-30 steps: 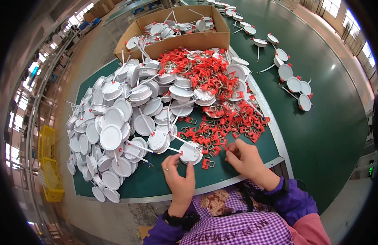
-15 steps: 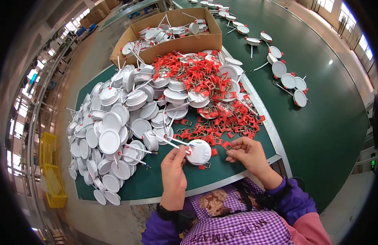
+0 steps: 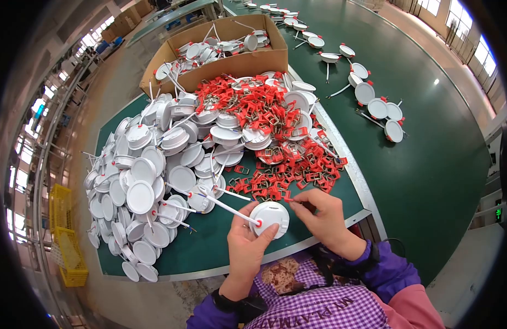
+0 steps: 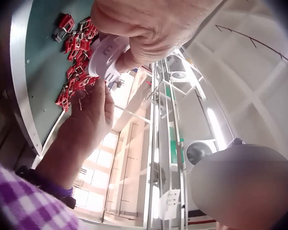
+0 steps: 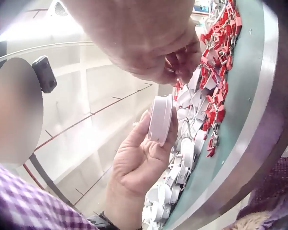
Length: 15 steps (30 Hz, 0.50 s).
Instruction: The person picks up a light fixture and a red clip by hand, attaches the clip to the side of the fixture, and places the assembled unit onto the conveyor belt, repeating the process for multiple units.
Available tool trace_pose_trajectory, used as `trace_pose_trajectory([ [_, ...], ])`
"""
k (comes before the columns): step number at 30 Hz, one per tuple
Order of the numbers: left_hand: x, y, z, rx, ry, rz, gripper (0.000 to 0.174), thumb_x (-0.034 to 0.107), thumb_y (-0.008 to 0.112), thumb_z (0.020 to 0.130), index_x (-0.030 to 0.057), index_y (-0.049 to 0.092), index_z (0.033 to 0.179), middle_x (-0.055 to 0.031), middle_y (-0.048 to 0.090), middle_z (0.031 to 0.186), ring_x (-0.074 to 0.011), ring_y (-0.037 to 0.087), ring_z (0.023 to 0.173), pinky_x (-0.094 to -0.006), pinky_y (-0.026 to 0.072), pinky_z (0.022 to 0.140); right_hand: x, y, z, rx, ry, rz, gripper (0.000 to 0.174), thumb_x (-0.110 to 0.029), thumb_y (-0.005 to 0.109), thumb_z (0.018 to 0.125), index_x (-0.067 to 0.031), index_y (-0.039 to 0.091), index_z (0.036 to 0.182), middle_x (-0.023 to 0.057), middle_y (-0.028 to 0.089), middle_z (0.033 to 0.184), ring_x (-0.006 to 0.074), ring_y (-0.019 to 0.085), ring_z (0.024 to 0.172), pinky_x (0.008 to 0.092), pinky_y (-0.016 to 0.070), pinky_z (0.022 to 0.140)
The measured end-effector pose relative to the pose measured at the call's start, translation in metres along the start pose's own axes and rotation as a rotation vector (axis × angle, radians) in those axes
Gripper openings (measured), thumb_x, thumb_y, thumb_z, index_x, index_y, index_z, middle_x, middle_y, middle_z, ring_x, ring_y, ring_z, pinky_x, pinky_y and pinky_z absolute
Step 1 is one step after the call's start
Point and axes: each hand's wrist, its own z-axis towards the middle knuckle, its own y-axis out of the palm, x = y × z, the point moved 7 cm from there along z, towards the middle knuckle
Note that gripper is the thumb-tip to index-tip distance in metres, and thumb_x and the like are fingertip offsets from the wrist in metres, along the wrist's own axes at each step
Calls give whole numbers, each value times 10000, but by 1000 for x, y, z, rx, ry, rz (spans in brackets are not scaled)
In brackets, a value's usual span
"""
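Note:
In the head view my left hand [image 3: 243,247] grips a round white downlight [image 3: 272,215], its thumb over the back face next to the red cable entry. A white cable [image 3: 226,205] runs from it toward the upper left. My right hand [image 3: 323,220] pinches a small red spring clip [image 3: 289,200] close to the downlight's right edge. The right wrist view shows the downlight [image 5: 159,120] edge-on in the left hand, with a bit of metal spring at the right fingertips. In the left wrist view the right fingertips come right up to the downlight's rim.
A big heap of white downlights [image 3: 143,181] covers the left of the green table [image 3: 209,249]. Loose red clips [image 3: 297,170] are piled beyond the hands. A cardboard box [image 3: 245,63] of downlights stands behind. More downlights [image 3: 377,108] line the green surface at right.
My left hand has lifted the downlight off the table and turned it, its thumb now on the back. My right hand has brought the red clip up beside the downlight's edge.

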Motion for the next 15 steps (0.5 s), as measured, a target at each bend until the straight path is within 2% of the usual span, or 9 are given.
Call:
trace_pose_trajectory([
  [2, -5, 0, -2, -23, 1, 48, 469, -77, 647, 767, -63, 403, 1168, -151, 549, 1076, -194, 577, 981, -301, 494, 856, -19, 5, -3, -53, -195, -176, 116, -58, 677, 767, -12, 622, 858, 100, 585, 737, 200, 586, 605, 281, 454, 532],
  [3, -5, -1, -2, -20, 3, 48, 469, -77, 647, 767, -63, 403, 1168, -151, 549, 1076, -194, 577, 981, -301, 494, 856, -27, 6, -6, -74, -225, -217, 131, -48, 663, 769, -22, 624, 891, 115, 584, 759, 264, 593, 641, 315, 475, 564],
  [10, -5, -3, -4, -9, 46, 138, 361, -38, 649, 789, -66, 463, 1097, -128, 583, 1028, -161, 595, 917, -266, 500, 804, -47, 7, -17, -104, -347, -240, 200, -11, 673, 742, 0, 617, 934, 115, 613, 794, 253, 625, 676, 320, 498, 580],
  [15, -3, -1, -7, 9, 142, 290, 301, -13, 658, 794, -44, 523, 1062, -86, 605, 973, -122, 590, 875, -237, 487, 755, -49, 9, -17, -106, -408, -275, 207, -7, 675, 734, -7, 607, 929, 115, 619, 812, 254, 627, 656, 310, 497, 534],
])
